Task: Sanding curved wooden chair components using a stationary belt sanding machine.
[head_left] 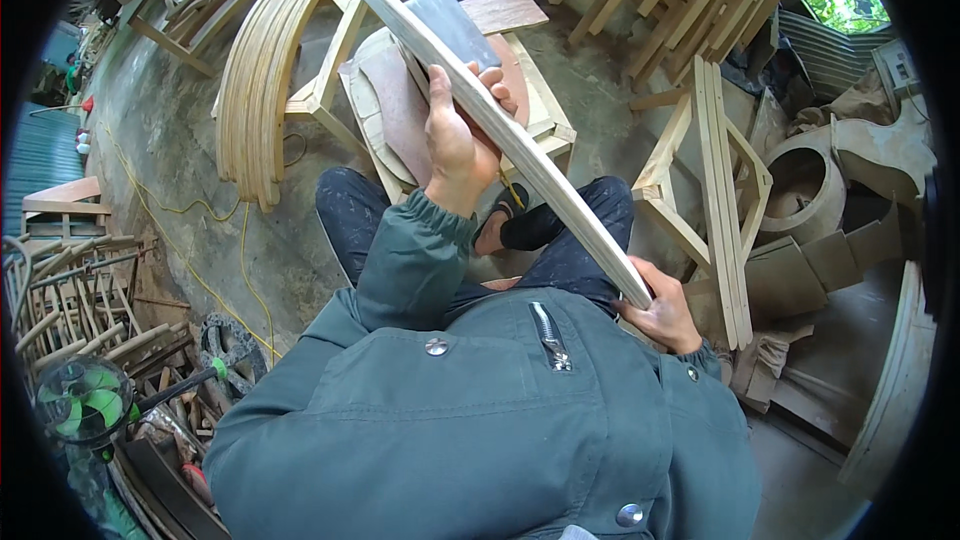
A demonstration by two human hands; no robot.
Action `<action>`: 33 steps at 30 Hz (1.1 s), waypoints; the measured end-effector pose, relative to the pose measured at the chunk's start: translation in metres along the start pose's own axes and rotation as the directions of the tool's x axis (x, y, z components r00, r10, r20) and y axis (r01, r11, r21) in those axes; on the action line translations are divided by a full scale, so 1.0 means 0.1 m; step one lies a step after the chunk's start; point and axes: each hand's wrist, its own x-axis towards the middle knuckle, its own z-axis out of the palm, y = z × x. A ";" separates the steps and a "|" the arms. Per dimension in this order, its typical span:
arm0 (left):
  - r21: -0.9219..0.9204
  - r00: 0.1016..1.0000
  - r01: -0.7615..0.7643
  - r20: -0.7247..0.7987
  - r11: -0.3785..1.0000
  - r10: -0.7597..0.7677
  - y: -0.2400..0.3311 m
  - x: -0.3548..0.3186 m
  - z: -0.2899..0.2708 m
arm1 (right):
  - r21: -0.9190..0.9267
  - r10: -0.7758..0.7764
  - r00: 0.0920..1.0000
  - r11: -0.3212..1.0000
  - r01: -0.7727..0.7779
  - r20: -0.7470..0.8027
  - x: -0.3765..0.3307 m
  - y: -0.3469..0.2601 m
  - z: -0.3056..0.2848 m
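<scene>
A long, slightly curved wooden strip slants across in front of me, its far end at upper left and its near end by my right hip. My left hand is closed around its middle, thumb on the near side and fingertips showing over the far side. My right hand grips the near end. Just beyond my left fingertips is a flat grey rectangular piece; whether the hand touches it I cannot tell. Below them stands a low wooden bench with flat, pale reddish pieces on it.
Several curved wooden strips rest on a frame at left. More strips lean on a frame at right. Stacked wooden frames stand at the back. A yellow cord crosses the floor, with a green-bladed fan at lower left.
</scene>
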 end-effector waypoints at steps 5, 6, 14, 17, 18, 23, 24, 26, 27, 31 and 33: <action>0.069 0.999 0.024 -0.030 0.997 -0.021 0.03 0.01 0.05 | 0.090 0.275 0.954 0.954 -0.286 0.117 -0.17 0.03 -0.10; 0.066 0.999 0.026 -0.028 0.997 -0.025 0.00 0.00 0.08 | 0.066 0.292 0.953 0.953 -0.297 0.077 -0.18 0.05 -0.09; 0.306 0.997 -0.032 0.071 0.951 0.011 -0.41 -0.29 0.20 | 0.141 0.192 0.972 0.975 -0.173 -0.138 -0.08 -0.04 0.19; 0.165 0.993 -0.038 0.115 0.985 0.019 -0.38 -0.24 0.21 | 0.604 0.340 0.925 0.707 -0.369 0.167 -0.18 0.03 0.15; 0.160 0.993 -0.043 0.118 0.986 0.024 -0.36 -0.19 0.20 | 0.763 0.328 0.903 0.495 -0.415 0.279 -0.15 -0.04 0.12; 0.102 0.990 -0.078 0.126 0.992 0.065 -0.19 0.01 0.16 | 0.783 0.132 0.840 0.308 -0.540 0.527 -0.15 0.18 0.07; 0.105 0.993 -0.079 0.101 0.991 0.068 -0.17 0.01 0.16 | 0.787 0.081 0.816 0.224 -0.574 0.572 -0.17 0.25 0.11; 0.107 0.994 -0.070 0.088 0.992 0.060 -0.15 0.03 0.12 | 0.784 0.025 0.795 0.154 -0.602 0.606 -0.21 0.34 0.19; 0.190 0.988 -0.098 0.139 0.977 0.072 -0.14 0.02 0.11 | 0.793 0.005 0.793 -0.022 -0.609 0.610 -0.24 0.34 0.26; 0.343 0.973 -0.159 0.213 0.926 0.088 -0.16 -0.06 0.12 | 0.742 -0.125 0.802 -0.319 -0.590 0.584 -0.32 0.55 0.45; 0.386 0.969 -0.176 0.230 0.906 0.091 -0.17 -0.10 0.13 | 0.722 -0.147 0.802 -0.364 -0.588 0.579 -0.32 0.57 0.50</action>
